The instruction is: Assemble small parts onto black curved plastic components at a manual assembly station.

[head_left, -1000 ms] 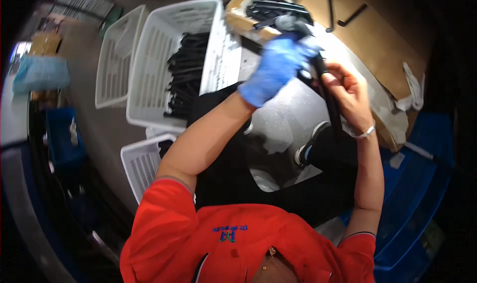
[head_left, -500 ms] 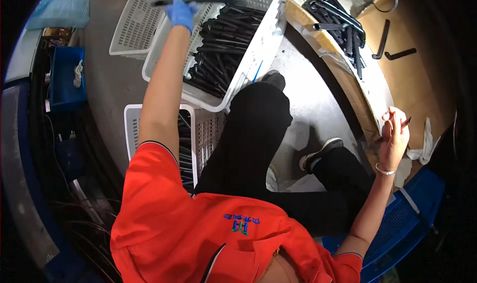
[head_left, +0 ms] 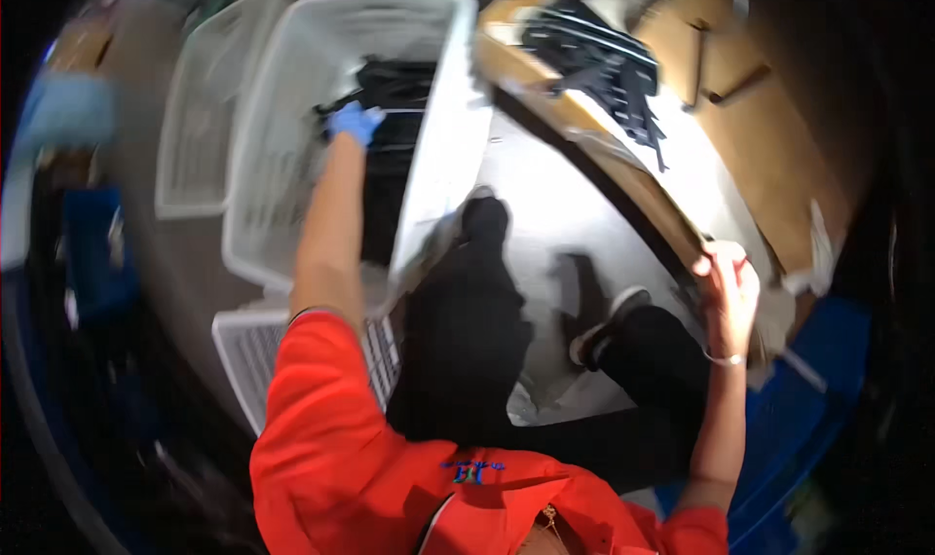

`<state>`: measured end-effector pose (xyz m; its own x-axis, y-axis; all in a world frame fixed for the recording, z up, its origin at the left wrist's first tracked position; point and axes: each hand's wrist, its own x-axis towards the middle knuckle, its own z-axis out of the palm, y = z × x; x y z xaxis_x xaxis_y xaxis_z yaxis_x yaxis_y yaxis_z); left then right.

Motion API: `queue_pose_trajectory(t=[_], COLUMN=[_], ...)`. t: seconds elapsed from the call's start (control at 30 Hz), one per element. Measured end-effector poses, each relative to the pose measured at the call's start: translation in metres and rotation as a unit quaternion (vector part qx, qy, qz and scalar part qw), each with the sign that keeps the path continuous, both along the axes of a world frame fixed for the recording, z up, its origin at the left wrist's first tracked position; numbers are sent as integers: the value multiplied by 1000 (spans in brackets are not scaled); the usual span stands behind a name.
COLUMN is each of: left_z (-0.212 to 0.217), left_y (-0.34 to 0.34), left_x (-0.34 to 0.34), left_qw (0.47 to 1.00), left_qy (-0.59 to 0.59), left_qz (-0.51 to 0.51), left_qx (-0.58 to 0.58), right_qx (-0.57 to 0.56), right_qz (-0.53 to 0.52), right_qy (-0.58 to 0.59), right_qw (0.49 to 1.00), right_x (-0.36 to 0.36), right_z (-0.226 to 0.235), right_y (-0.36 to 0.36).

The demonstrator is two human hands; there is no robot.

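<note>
My left hand, in a blue glove, is down inside the large white plastic crate. It is closed around a black tube lying crosswise at the top of the pile of black tubes; blur hides the exact grip. Ungloved, my right hand is raised beside the cardboard edge at the right, fingers curled. The thin dark pen-like stick seen between those fingers half a second ago is barely visible now.
More black tubes are heaped in an open cardboard box at the upper right, two bent ones apart from the heap. A second white crate stands left, another below. A blue bin is far left. My knees are between crate and box.
My left hand has lowered the black tube from the crate's far side onto the pile. The view has shifted and blurred. My right hand's fingers have curled in more.
</note>
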<state>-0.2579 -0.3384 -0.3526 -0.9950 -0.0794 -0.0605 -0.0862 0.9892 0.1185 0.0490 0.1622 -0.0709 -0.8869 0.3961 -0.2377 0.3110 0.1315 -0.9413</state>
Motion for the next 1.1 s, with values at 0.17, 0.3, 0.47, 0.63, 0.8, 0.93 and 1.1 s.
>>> queue_pose_trajectory(t=[0.17, 0.3, 0.47, 0.63, 0.8, 0.93, 1.1], left_z=[-38, -61, -73, -11, 49, 119, 177], left_y=[-56, -5, 66, 62, 26, 53, 74], left_x=[-73, -114, -86, -24, 49, 111, 134], left_qw=[975, 992, 542, 648, 603, 632, 659], left_qy=[-137, -34, -206, -164, -142, -98, -57], left_qz=[-8, 85, 333, 229, 109, 228, 113], left_qx=[-172, 89, 744, 707, 777, 734, 741], right_qx=[-22, -15, 137, 445, 569, 613, 481], right_qz=[32, 44, 27, 59, 161, 126, 147], right_qy=[-24, -28, -39, -51, -83, -124, 53], right_qw=[999, 999, 989, 892, 802, 770, 863], right_x=[-15, -26, -64, -167, -235, -231, -168], right_z=[-25, -52, -129, -181, -212, -220, -158], right_y=[8, 40, 156, 190, 179, 177, 181])
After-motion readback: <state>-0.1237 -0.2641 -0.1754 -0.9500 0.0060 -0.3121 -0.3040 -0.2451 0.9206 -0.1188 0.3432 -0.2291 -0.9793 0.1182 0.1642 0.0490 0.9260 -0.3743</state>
